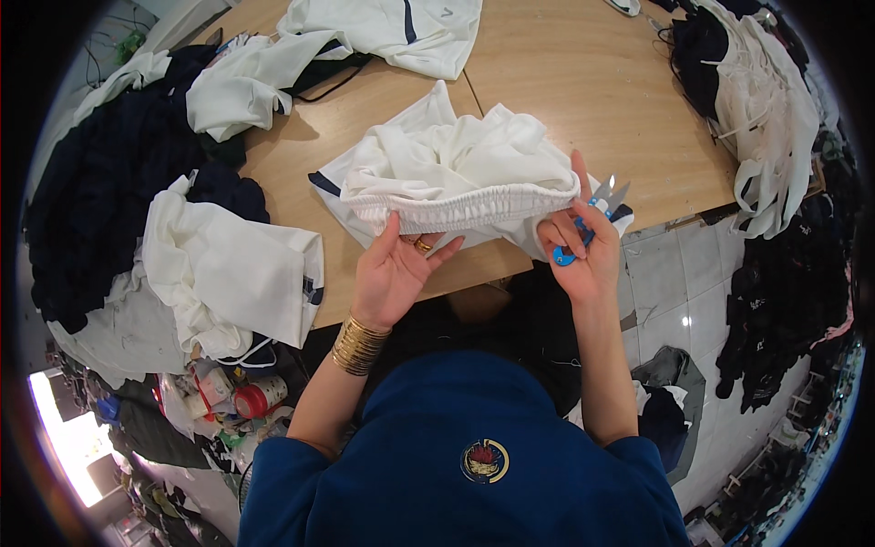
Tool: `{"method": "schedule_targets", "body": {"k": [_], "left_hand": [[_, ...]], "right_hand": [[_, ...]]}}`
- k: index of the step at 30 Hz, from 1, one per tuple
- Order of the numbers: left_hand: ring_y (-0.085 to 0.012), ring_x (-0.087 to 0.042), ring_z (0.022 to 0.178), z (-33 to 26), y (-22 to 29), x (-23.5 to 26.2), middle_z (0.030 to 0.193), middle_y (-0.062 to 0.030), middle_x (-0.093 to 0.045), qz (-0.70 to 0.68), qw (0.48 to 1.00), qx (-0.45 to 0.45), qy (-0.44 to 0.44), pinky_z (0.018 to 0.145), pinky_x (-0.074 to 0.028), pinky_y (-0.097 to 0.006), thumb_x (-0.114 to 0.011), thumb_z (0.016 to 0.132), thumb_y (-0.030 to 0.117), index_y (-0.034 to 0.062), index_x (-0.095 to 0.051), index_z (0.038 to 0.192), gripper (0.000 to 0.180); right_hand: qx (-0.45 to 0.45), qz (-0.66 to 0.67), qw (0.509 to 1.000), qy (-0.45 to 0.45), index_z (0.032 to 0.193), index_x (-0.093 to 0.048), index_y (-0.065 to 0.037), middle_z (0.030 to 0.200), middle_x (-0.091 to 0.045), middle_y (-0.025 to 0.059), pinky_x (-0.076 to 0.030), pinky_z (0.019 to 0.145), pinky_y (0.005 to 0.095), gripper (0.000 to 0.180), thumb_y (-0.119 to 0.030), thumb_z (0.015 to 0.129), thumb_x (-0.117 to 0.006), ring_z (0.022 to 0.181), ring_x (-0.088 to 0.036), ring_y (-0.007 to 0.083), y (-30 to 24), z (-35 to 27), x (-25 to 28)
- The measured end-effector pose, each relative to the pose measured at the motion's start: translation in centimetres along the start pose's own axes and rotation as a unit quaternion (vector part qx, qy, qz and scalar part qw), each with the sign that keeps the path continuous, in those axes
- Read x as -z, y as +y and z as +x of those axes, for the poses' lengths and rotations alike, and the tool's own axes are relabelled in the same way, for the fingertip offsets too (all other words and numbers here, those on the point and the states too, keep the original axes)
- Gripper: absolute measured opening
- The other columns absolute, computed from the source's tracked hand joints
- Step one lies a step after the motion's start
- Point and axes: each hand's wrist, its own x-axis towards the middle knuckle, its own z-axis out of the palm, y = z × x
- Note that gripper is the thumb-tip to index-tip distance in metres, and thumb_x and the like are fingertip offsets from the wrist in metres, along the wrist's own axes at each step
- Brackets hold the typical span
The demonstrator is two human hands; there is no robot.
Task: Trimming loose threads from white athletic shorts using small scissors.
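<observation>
White elastic-waisted pants (pixel 447 164) with navy patches lie bunched on the near edge of the wooden table, their gathered waistband facing me. My left hand (pixel 401 269) pinches the left part of this waistband, thumb on top and fingers underneath. At the waistband's right end, my right hand (pixel 586 248) holds a pair of blue-handled thread snips (pixel 597 205) in its curled fingers. The blades point up and away to the right, and they stand apart. My right index finger stretches along the end of the waistband, beside the cloth.
Another white garment (pixel 232 269) lies at the table's left edge, beside a dark clothing pile (pixel 118 182). More white clothes (pixel 392 36) rest at the back of the wooden table (pixel 565 82). White and dark cloth (pixel 770 118) hangs over the right edge.
</observation>
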Motion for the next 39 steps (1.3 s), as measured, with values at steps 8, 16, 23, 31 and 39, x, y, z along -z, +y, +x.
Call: {"method": "schedule_targets", "body": {"k": [8,16,23,31,39], "left_hand": [[-0.0253,-0.048,0.120,0.0,-0.4,-0.1,0.128,-0.0105,-0.052,-0.024,0.999,0.022,-0.006,0.105,-0.032,-0.051,-0.027,0.101,0.033,0.0084,-0.037,0.133,0.042],[-0.0228,-0.049,0.119,-0.3,-0.4,0.1,0.126,-0.0085,-0.054,-0.024,0.999,0.032,0.014,0.104,-0.033,-0.050,-0.028,0.100,0.035,0.0114,-0.043,0.130,0.041],[-0.0233,-0.047,0.121,-0.6,-0.7,0.7,0.128,-0.0093,-0.053,-0.037,0.999,0.032,0.004,0.103,-0.034,-0.050,-0.030,0.100,0.034,0.0117,-0.042,0.130,0.040],[-0.0203,-0.063,0.096,-1.1,2.0,-3.5,0.118,-0.0123,-0.058,0.497,0.772,0.354,-0.178,0.077,-0.050,-0.028,-0.050,0.094,0.025,0.0012,-0.050,0.125,0.039],[-0.0126,-0.056,0.101,10.7,5.6,-2.5,0.106,-0.0072,-0.062,0.572,0.818,-0.057,-0.017,0.087,-0.043,-0.028,-0.045,0.096,0.025,0.0035,-0.057,0.117,0.032]], "right_hand": [[0.030,0.003,0.999,-0.029,0.136,-0.039,-0.014,0.116,-0.058,0.0079,-0.026,0.048,0.0222,0.056,0.005,0.084,-0.043,0.038,-0.028,0.0059,-0.1,-0.3,1.4],[0.009,-0.042,0.998,-0.049,0.135,-0.044,-0.013,0.122,-0.057,0.0085,-0.026,0.048,0.0227,0.050,0.003,0.087,-0.040,0.038,-0.029,0.0056,-0.3,-0.5,1.2],[0.000,-0.063,0.998,-0.019,0.133,-0.043,-0.011,0.068,-0.052,-0.0019,-0.026,0.048,0.0229,0.044,-0.004,0.090,-0.043,0.039,-0.027,0.0047,-0.2,-0.9,0.7],[-0.015,-0.364,0.931,-0.003,0.122,-0.052,-0.005,0.073,-0.049,-0.0062,-0.027,0.051,0.0194,0.048,-0.004,0.075,-0.065,0.046,-0.030,-0.0001,-2.7,-1.9,0.9],[-0.103,-0.537,0.781,-0.302,0.121,-0.049,-0.004,0.111,-0.051,0.0006,-0.036,0.066,0.0177,0.065,-0.003,0.061,-0.074,0.075,-0.047,0.0043,-3.9,-3.2,-7.4]]}}
